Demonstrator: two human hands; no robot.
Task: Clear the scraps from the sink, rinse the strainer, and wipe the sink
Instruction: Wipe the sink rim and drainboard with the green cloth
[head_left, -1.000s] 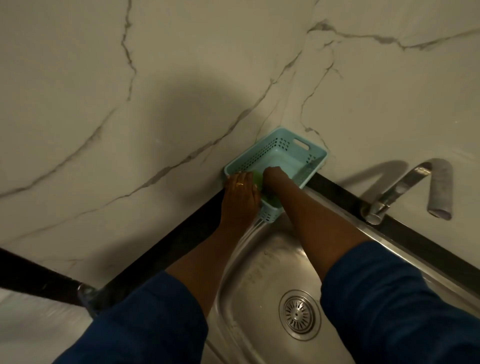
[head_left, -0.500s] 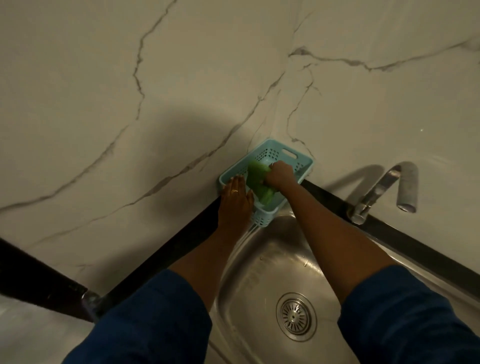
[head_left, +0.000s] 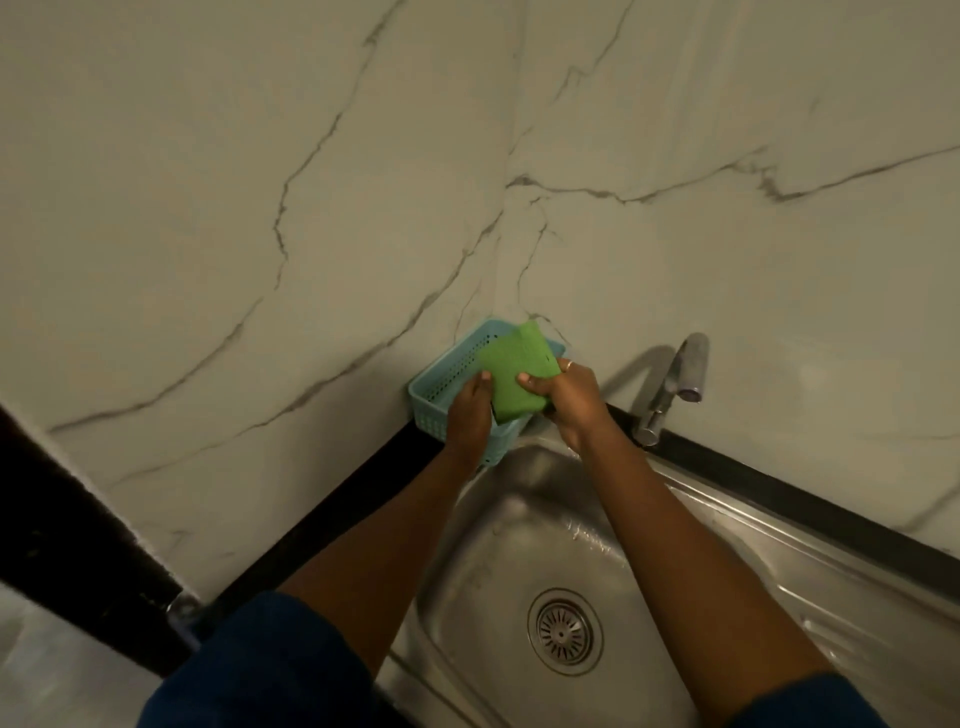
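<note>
Over the far corner of the steel sink (head_left: 519, 545), a green scrub pad (head_left: 517, 371) is gripped at its edges by both hands, left hand (head_left: 467, 410) and right hand (head_left: 569, 397), above the blue basket (head_left: 441, 382); the strainer (head_left: 565, 631) sits in the drain; marble-veined walls (head_left: 260, 208) meet behind, a black strip at their foot; the tap (head_left: 675, 384) stands right; the pad's underside is hidden; half a second ago only the right hand held it, low in the basket.
</note>
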